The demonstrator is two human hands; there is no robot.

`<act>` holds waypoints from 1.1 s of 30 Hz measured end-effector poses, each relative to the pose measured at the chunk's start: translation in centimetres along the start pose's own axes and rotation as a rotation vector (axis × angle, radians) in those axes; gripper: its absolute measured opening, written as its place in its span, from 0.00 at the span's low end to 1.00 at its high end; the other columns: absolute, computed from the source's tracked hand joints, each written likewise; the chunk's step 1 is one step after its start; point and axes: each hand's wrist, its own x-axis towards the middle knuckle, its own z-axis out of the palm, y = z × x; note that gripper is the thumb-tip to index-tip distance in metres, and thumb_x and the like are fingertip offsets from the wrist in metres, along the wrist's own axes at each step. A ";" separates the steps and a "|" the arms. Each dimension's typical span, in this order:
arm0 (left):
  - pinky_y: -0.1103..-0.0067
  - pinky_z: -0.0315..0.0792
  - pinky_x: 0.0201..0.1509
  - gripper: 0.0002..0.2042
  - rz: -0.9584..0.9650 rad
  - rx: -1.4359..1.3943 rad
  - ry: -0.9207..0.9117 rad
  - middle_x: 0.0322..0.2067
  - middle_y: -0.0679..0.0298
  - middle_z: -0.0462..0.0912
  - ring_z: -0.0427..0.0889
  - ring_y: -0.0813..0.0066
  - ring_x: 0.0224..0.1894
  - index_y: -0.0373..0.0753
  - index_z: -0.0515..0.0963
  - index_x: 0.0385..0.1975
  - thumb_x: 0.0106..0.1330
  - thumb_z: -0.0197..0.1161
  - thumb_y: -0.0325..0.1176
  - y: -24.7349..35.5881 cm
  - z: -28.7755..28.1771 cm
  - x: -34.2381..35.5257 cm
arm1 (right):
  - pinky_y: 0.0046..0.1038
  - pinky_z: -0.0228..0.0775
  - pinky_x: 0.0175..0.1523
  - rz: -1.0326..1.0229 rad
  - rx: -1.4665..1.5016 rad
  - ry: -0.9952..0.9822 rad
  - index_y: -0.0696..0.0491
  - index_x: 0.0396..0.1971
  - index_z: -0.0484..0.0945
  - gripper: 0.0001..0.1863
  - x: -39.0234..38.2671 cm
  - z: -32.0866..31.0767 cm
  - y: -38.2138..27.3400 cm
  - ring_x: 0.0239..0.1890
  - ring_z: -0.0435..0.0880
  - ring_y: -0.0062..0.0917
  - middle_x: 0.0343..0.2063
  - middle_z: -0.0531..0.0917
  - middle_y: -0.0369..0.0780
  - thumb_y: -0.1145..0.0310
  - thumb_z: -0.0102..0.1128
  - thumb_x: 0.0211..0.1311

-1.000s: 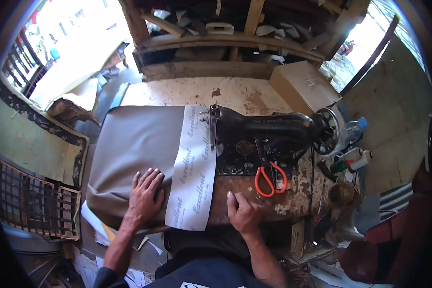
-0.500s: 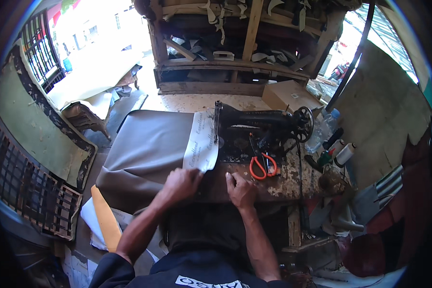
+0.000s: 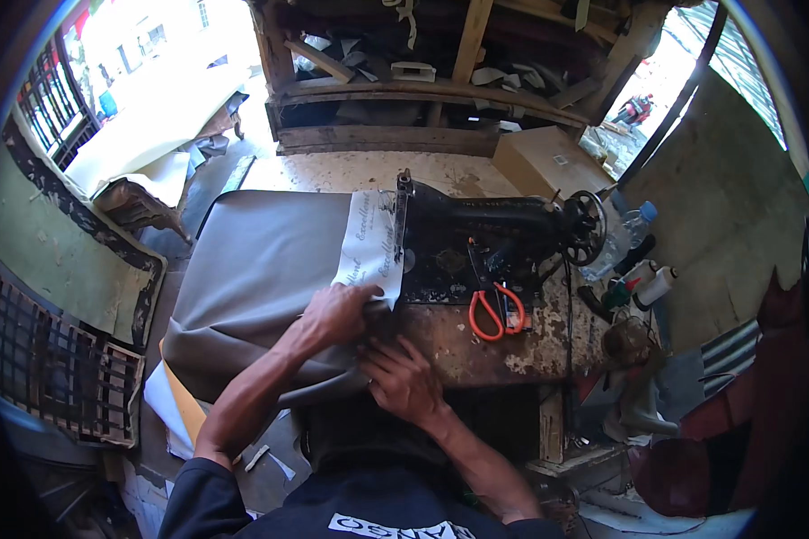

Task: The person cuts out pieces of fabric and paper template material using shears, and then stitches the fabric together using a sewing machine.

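Observation:
A grey-brown leatherette sheet [image 3: 265, 242] lies over the left of the sewing table, its right edge turned to show a whitish printed backing strip [image 3: 361, 238]. That strip runs up to the needle end of a black sewing machine [image 3: 476, 220]. My left hand [image 3: 333, 316] is closed on the sheet near the strip's lower end, its fingertips partly hidden. Just below and to its right, my right hand [image 3: 406, 384] lies with fingers stretched and apart against the sheet's near edge. Scissors with orange handles [image 3: 485, 316] rest right of my hands, by the machine bed.
Thread spools [image 3: 653, 286] and a clear plastic bottle [image 3: 636, 225] stand right of the machine's handwheel [image 3: 584, 227]. Behind it sits a cardboard box [image 3: 548, 160]. A wooden frame [image 3: 386, 137] with scraps rises at the back. Orange-yellow material [image 3: 182, 391] hangs below the sheet at left.
My right hand has moved left from the bare table edge to the sheet, and its fingers have spread. My left hand has shifted slightly up and left. The view has tilted a little.

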 end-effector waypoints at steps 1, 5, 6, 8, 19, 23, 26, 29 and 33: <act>0.63 0.78 0.49 0.18 -0.006 -0.002 -0.012 0.44 0.50 0.86 0.85 0.47 0.47 0.40 0.80 0.47 0.58 0.71 0.38 -0.2 0.8 0.1 | 0.49 0.62 0.71 0.008 0.009 -0.005 0.51 0.49 0.84 0.20 0.1 0.1 0.0 0.65 0.76 0.31 0.54 0.84 0.39 0.68 0.68 0.53; 0.61 0.70 0.64 0.17 0.247 0.219 0.166 0.60 0.53 0.78 0.77 0.52 0.62 0.40 0.83 0.44 0.51 0.67 0.31 0.0 2.1 0.2 | 0.49 0.62 0.71 0.062 0.049 -0.016 0.50 0.48 0.84 0.20 0.3 -0.2 -0.3 0.65 0.77 0.31 0.54 0.84 0.38 0.68 0.68 0.52; 0.60 0.65 0.70 0.19 0.422 0.295 0.301 0.65 0.55 0.74 0.73 0.53 0.67 0.40 0.83 0.44 0.49 0.67 0.30 -0.6 2.6 0.4 | 0.48 0.62 0.71 0.083 0.057 -0.034 0.49 0.48 0.85 0.20 0.4 -0.2 -0.3 0.65 0.77 0.30 0.55 0.84 0.37 0.69 0.68 0.51; 0.57 0.55 0.77 0.21 0.414 0.281 0.218 0.68 0.57 0.71 0.65 0.56 0.73 0.38 0.81 0.46 0.48 0.67 0.30 -1.6 3.0 1.0 | 0.48 0.62 0.71 0.094 0.070 -0.042 0.48 0.49 0.85 0.21 0.4 -0.2 -0.2 0.65 0.77 0.30 0.56 0.84 0.37 0.69 0.68 0.50; 0.59 0.54 0.79 0.25 0.446 0.190 0.128 0.67 0.58 0.73 0.64 0.61 0.74 0.38 0.78 0.49 0.47 0.70 0.33 -2.8 4.0 1.9 | 0.48 0.58 0.74 0.101 0.099 -0.061 0.48 0.53 0.84 0.23 0.3 0.1 0.4 0.66 0.76 0.31 0.57 0.83 0.39 0.65 0.69 0.53; 0.60 0.55 0.79 0.25 0.437 0.177 0.139 0.66 0.58 0.74 0.65 0.62 0.74 0.38 0.78 0.50 0.48 0.69 0.32 -3.0 4.4 2.0 | 0.47 0.59 0.74 0.107 0.096 -0.068 0.49 0.52 0.84 0.23 0.4 -0.2 0.2 0.65 0.77 0.31 0.57 0.84 0.39 0.66 0.69 0.53; 0.60 0.55 0.79 0.25 0.427 0.137 0.148 0.66 0.58 0.74 0.66 0.63 0.74 0.38 0.78 0.52 0.49 0.68 0.32 -3.0 4.4 2.0 | 0.46 0.61 0.73 0.119 0.096 -0.054 0.49 0.51 0.84 0.22 0.5 -0.2 0.1 0.65 0.78 0.31 0.56 0.84 0.39 0.68 0.68 0.53; 0.60 0.55 0.78 0.27 0.439 0.120 0.158 0.66 0.59 0.74 0.66 0.63 0.73 0.40 0.77 0.56 0.51 0.67 0.31 -2.9 4.1 2.2 | 0.44 0.62 0.73 0.148 0.109 -0.036 0.50 0.50 0.85 0.21 0.7 -0.4 0.0 0.65 0.78 0.31 0.57 0.84 0.39 0.71 0.67 0.53; 0.58 0.56 0.78 0.31 0.436 0.084 0.214 0.65 0.59 0.75 0.68 0.61 0.72 0.40 0.77 0.58 0.48 0.68 0.29 -3.1 4.4 2.8 | 0.42 0.63 0.73 0.221 0.152 0.012 0.49 0.49 0.86 0.22 0.9 0.2 0.3 0.65 0.78 0.34 0.57 0.84 0.39 0.76 0.64 0.50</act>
